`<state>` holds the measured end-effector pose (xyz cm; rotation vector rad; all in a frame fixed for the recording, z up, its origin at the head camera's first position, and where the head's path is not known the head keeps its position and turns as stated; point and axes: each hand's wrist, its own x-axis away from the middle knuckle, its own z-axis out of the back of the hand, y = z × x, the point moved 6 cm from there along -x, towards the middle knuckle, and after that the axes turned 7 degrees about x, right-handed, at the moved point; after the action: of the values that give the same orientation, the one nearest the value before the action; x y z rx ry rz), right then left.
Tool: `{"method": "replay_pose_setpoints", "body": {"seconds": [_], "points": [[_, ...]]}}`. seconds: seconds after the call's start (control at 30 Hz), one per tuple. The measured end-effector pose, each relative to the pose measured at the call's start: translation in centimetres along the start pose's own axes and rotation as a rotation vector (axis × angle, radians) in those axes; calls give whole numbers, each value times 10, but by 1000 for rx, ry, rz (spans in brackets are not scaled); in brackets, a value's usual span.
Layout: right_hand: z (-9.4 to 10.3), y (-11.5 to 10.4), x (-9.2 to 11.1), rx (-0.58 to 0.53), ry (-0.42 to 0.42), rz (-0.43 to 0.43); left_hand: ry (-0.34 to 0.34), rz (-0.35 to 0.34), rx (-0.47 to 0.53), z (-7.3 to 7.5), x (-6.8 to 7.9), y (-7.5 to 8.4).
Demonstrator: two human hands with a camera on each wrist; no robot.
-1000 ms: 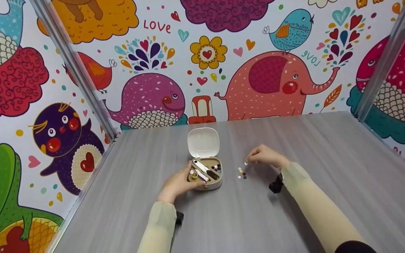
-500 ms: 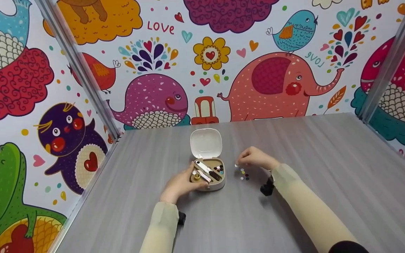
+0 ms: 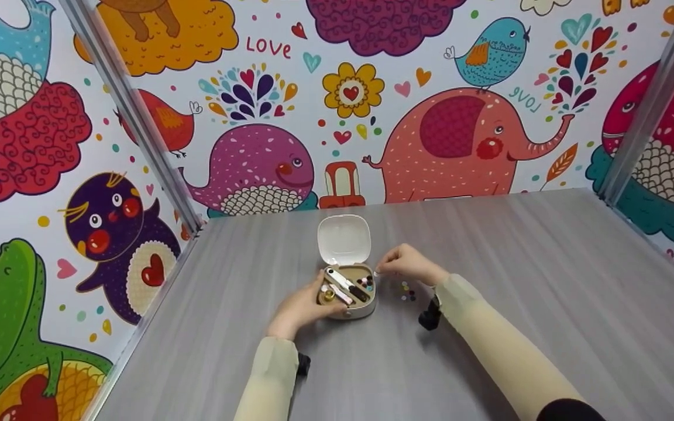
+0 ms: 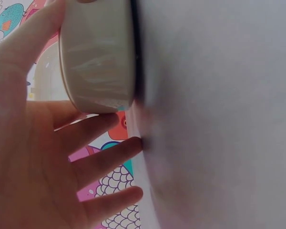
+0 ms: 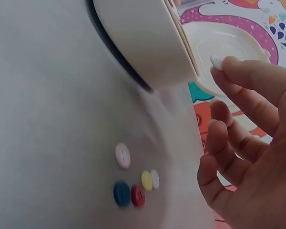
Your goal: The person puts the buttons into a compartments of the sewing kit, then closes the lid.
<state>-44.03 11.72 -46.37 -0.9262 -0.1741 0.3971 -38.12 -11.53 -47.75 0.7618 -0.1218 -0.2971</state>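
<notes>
An open white sewing box (image 3: 361, 312) stands on the table, its lid (image 3: 344, 240) tipped back. My left hand (image 3: 297, 311) holds the box's left side between thumb and index finger; the other fingers stretch out beside it in the left wrist view. Just right of the box, my right hand (image 3: 412, 264) pinches a small white button (image 5: 217, 62) between thumb and index finger. Inside lie a white-and-black tool (image 3: 337, 277), a gold thimble-like piece (image 3: 328, 294), and several small buttons (image 3: 366, 284) in the right compartment.
Several loose buttons lie on the grey table to the right of the box: a pink button (image 5: 123, 155), a yellow button (image 5: 147, 181), a blue button (image 5: 122, 193), a red button (image 5: 138, 195) and another white button (image 5: 155, 179). Cartoon-printed walls (image 3: 243, 164) border the table.
My right hand has moved left with the white button, from beyond the loose buttons to the box's right edge. The left hand stays on the box. The view has shifted slightly.
</notes>
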Motion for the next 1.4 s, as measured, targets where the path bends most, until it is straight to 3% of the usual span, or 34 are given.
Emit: {"method": "replay_pose_setpoints", "body": {"seconds": [0.2, 0.87, 1.2, 1.4], "points": [[-6, -10, -6, 10, 73, 51, 4, -36, 3, 1, -1, 3], [-30, -16, -20, 61, 159, -10, -1, -22, -29, -1, 0, 1], [-34, -17, -21, 100, 173, 38, 6, -30, -52, -1, -1, 1], [-35, -18, -22, 99, 198, -6, 5, -20, -48, 0, -1, 1]]}}
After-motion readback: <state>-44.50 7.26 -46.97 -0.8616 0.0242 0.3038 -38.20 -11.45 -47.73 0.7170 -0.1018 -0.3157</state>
